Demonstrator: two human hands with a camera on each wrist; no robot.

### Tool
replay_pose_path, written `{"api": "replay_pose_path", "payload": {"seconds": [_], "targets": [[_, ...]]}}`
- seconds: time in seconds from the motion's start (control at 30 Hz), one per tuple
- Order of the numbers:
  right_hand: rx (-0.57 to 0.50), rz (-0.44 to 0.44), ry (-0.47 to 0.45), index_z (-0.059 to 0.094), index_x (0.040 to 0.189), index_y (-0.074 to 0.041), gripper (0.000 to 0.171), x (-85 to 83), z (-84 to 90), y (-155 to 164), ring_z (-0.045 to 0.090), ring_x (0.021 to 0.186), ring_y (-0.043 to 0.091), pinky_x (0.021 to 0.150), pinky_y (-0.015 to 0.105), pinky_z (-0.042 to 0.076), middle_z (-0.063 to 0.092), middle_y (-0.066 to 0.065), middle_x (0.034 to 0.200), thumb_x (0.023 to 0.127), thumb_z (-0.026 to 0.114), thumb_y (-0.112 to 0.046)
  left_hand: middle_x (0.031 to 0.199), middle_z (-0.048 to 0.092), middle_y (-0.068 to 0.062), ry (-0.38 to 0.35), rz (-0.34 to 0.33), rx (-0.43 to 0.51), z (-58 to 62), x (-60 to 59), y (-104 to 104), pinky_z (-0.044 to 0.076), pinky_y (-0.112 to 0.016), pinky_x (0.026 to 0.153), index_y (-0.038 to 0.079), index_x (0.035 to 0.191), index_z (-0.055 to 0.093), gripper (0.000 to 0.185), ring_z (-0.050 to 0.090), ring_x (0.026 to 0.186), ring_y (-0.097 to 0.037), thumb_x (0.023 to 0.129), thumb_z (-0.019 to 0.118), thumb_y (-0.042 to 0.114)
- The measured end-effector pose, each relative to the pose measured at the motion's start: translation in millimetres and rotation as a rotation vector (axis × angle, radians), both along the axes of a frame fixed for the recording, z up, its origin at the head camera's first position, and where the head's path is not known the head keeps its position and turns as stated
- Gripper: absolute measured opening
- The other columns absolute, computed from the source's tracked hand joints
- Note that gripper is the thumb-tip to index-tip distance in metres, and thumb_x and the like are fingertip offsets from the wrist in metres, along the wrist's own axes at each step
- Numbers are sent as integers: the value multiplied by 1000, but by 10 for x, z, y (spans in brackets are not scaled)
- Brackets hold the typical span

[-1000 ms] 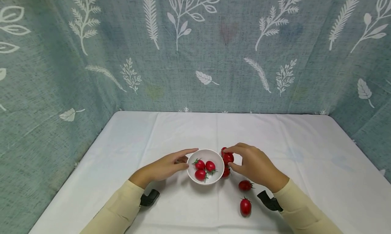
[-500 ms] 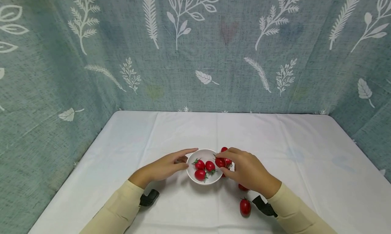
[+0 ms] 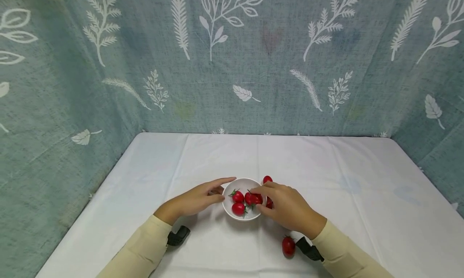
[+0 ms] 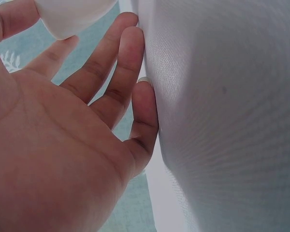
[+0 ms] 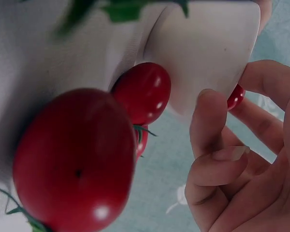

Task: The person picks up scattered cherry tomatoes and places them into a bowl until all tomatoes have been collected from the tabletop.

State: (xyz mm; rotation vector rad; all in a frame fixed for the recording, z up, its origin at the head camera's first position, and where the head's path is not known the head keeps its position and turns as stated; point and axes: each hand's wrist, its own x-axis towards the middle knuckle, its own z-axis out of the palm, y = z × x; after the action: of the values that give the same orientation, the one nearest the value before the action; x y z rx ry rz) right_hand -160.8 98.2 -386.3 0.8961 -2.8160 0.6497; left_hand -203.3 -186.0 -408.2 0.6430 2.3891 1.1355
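White-clothed table (image 3: 326, 177) with a small white bowl (image 3: 229, 207) near the front, three tomatoes inside. Left hand (image 3: 195, 199) rests open against the bowl's side, fingers straight. Right hand (image 3: 286, 207) pinches a cherry tomato (image 3: 255, 198) over the bowl's right rim.

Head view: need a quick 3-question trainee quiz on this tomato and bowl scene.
1. True or false: the left hand rests at the side of the bowl.
2. What does the right hand pinch over the bowl?
A. a tomato
B. a spoon
C. nothing
3. What colour is the cloth on the table?

Key: 1 true; 2 A; 3 white.
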Motion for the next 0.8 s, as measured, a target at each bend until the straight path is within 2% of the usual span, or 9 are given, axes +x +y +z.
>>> {"api": "replay_pose_path", "payload": {"seconds": [0.17, 0.33, 0.47, 0.57, 0.8], "targets": [[15, 29, -30, 73, 119, -21, 35, -49, 21, -23, 49, 70, 7, 62, 22, 43, 71, 1, 111, 85, 79, -25, 123, 64, 1, 10, 4, -16, -6, 4, 5, 47, -42, 99, 42, 152, 39, 55, 60, 116, -16, 101, 53, 26], [34, 44, -70, 74, 115, -22, 31, -124, 53, -67, 54, 73, 8, 65, 25, 46, 72, -6, 104, 85, 78, -23, 124, 65, 0, 12, -4, -16, -3, 12, 2, 47, -42, 99, 39, 153, 38, 55, 59, 117, -17, 101, 52, 27], [28, 59, -109, 74, 116, -22, 33, -158, 77, -108, 63, 86, 13, 74, 32, 52, 72, -5, 106, 83, 79, -21, 125, 64, -2, 12, -12, -8, -5, 15, -9, 46, -45, 100, 38, 153, 38, 54, 59, 119, -19, 102, 52, 27], [25, 71, -121, 73, 116, -22, 33, -166, 88, -127, 64, 94, 16, 79, 36, 53, 72, -5, 107, 83, 80, -22, 125, 64, -3, 21, -19, -6, -4, 10, -11, 47, -46, 100, 37, 153, 39, 53, 59, 120, -20, 102, 52, 27], [61, 68, -117, 74, 116, -25, 34, -174, 96, -148, 61, 87, 12, 72, 31, 50, 69, -8, 100, 82, 81, -25, 121, 65, 0, 28, -16, -20, -12, -8, -2, 47, -41, 99, 39, 153, 38, 54, 59, 116, -16, 102, 52, 28]]}}
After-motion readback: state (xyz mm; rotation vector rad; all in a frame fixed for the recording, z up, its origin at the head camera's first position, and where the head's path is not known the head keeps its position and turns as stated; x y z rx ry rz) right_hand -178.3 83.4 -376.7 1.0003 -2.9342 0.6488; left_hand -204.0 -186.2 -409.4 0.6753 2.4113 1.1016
